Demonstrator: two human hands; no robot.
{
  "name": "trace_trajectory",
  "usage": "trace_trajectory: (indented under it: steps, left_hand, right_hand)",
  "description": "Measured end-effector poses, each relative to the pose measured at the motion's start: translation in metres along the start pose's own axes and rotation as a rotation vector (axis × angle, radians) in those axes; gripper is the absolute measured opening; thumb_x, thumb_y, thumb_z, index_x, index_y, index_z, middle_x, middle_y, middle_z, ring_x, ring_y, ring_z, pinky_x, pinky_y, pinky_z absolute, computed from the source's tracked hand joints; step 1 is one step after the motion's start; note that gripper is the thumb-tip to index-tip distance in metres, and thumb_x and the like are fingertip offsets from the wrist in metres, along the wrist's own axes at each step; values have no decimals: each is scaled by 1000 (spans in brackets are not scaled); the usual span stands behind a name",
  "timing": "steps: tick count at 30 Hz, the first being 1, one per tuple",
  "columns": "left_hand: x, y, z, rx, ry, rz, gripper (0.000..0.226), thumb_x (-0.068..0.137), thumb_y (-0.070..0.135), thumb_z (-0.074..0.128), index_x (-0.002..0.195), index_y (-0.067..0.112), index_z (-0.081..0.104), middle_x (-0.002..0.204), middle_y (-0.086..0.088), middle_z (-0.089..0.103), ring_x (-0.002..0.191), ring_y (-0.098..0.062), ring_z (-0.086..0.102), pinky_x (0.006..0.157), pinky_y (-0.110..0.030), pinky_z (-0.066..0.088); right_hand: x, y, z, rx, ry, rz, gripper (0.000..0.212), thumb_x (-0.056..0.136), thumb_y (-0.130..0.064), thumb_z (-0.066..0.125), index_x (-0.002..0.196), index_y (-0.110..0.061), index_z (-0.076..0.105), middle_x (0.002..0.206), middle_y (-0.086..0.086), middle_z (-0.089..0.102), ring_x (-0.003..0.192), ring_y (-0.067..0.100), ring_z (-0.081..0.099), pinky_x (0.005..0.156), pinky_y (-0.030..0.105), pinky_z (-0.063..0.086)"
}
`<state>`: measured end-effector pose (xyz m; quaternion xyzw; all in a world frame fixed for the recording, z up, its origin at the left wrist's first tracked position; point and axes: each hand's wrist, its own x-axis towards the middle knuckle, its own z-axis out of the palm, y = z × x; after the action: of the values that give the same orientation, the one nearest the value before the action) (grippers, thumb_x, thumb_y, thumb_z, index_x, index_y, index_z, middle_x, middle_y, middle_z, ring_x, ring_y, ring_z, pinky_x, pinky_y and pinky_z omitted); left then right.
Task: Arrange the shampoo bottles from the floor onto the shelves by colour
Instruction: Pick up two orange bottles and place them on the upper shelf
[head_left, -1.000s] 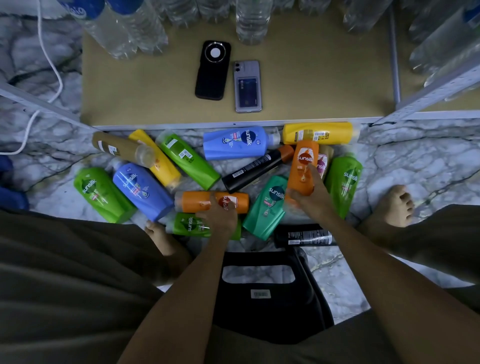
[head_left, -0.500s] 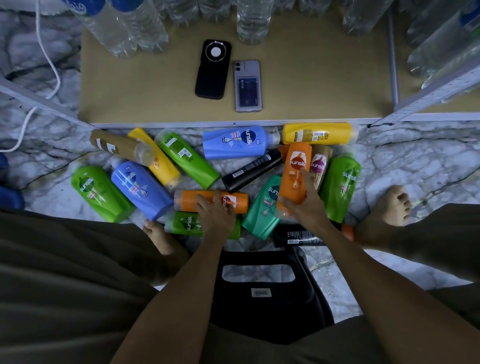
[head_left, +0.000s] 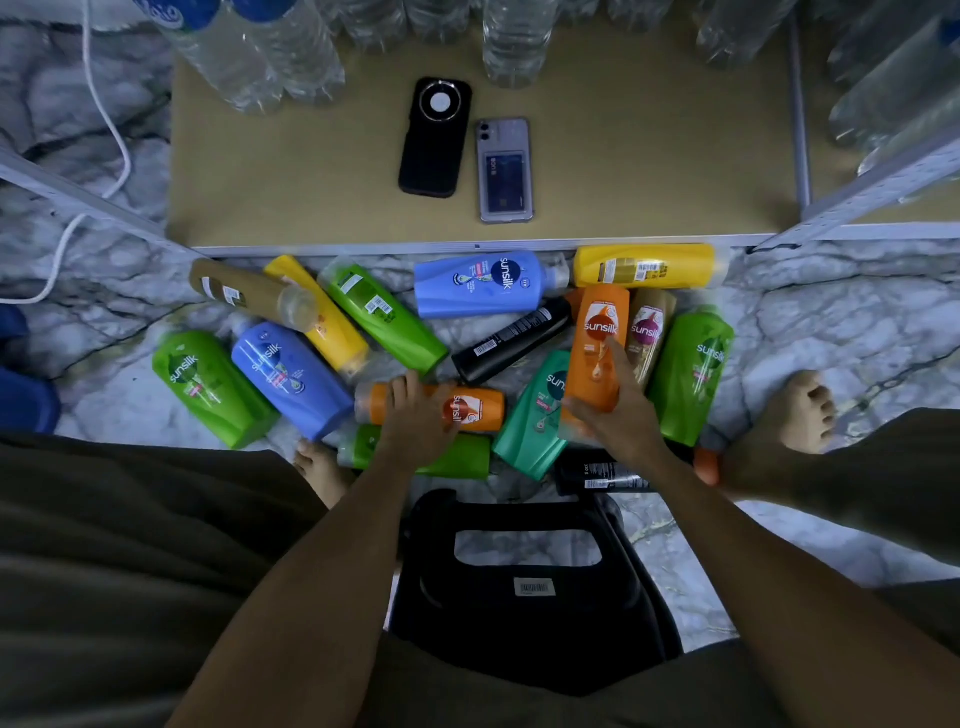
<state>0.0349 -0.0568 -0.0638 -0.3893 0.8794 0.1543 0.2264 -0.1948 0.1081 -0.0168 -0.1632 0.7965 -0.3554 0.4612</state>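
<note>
Several shampoo bottles lie scattered on the marble floor below the bottom shelf (head_left: 332, 208). My right hand (head_left: 618, 415) grips an orange bottle (head_left: 597, 343) by its lower end, label up, above a teal bottle (head_left: 540, 415). My left hand (head_left: 415, 421) curls over a second orange bottle (head_left: 478, 408) lying on its side, with a green bottle (head_left: 462, 457) just below it. Around them lie blue bottles (head_left: 483, 283), yellow bottles (head_left: 644, 266), green bottles (head_left: 208, 384), a black bottle (head_left: 514, 338) and a brown one (head_left: 244, 291).
Two phones (head_left: 435, 137) lie on the brown shelf board, with several clear water bottles (head_left: 514, 36) standing behind them. A black stool (head_left: 530, 587) sits between my knees. My bare feet (head_left: 800, 410) rest beside the pile. A white cable (head_left: 104, 119) runs at the left.
My right hand drew the orange bottle back toward me and leftward over the teal one. My left hand slid left along the lying orange bottle and closed round it.
</note>
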Motion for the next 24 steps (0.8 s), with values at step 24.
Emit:
trace_trajectory:
  steps: [24]
  left_hand:
    - [22,-37,-30,109,-361,379,73,96,38,60,154,41,18,154,-13,37,135,-39,39,111,-53,31]
  right_hand:
    - [-2,-3,-9,176,-17,62,101,82,-27,81,159,-40,17,142,-11,41,118,14,59,82,29,60]
